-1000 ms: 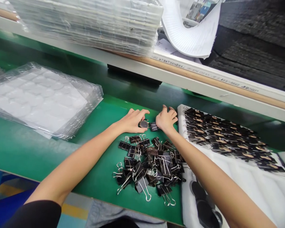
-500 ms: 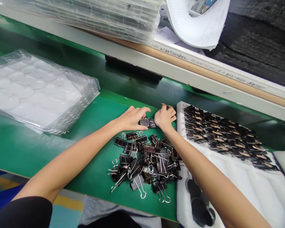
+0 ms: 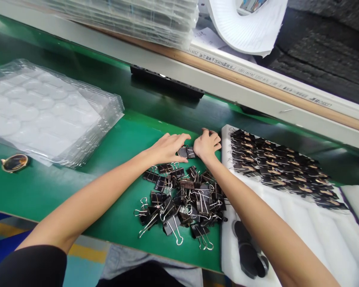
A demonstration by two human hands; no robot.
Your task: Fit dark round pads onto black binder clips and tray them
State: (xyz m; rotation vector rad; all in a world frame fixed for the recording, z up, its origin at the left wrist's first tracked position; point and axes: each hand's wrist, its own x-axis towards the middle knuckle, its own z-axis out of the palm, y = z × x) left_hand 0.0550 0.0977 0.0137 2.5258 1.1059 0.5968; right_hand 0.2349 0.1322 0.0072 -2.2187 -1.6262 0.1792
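Observation:
My left hand (image 3: 167, 146) holds a small round dark disc (image 3: 183, 152) between the thumb and fingers. At the disc's right edge sits a black binder clip (image 3: 191, 152), overlapping it. My right hand (image 3: 206, 146) grips this clip from the right, its other fingers loosely curled; the clip's handles are hidden by the hand. Just below both hands lies a heap of black binder clips (image 3: 185, 185) with silver wire handles, tangled together on the green table (image 3: 107, 159).
On the left are stacked clear plastic trays (image 3: 44, 111) and a gold-rimmed oval piece (image 3: 14, 163). At right, a white foam tray (image 3: 290, 215) bears rows of clipped pieces (image 3: 281, 167) and several loose black discs (image 3: 247, 253). A shelf edge (image 3: 227, 79) runs above.
The binder clip now reaches further left over the disc's edge. A gold-rimmed oval piece has appeared on the table at far left. Both hands stay nearly in place.

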